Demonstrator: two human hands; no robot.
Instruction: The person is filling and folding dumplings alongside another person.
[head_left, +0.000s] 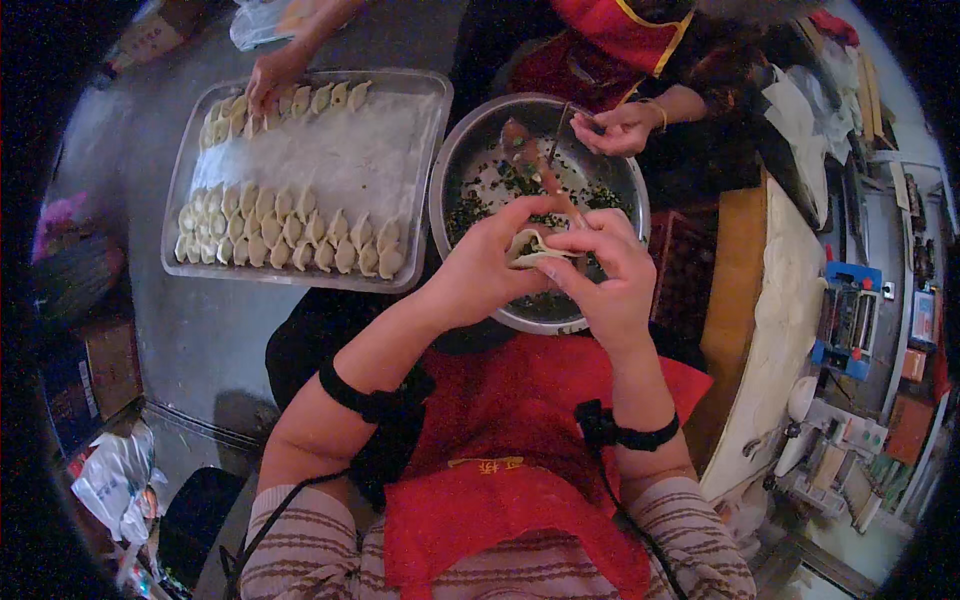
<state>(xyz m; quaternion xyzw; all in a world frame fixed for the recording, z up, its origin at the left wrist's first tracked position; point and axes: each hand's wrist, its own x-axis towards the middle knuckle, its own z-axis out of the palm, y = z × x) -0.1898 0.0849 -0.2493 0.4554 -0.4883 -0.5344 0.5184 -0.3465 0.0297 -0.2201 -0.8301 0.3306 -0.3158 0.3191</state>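
Note:
A round dumpling wrapper (534, 251), folded partly over a dark green filling, is held up between my two hands above the steel bowl. My left hand (484, 259) cups it from the left, thumb and forefinger curved around its edge. From the right, my right hand (604, 259) pinches the rim with thumb and fingers. Chopped green filling (517, 176) is spread over the inside of the large steel bowl (637, 195). A wooden spoon-like utensil (551, 180) slants across it, its lower end by my right fingers; I cannot tell whether they touch it.
Left of the bowl lies a plastic tray (322, 150) with rows of shaped dumplings (285, 229). A co-worker's hand (274, 79) reaches to the tray's far row; another hand (619, 129) is over the bowl's far rim, beside a thin upright utensil (559, 135). At right stands a floury table (780, 300).

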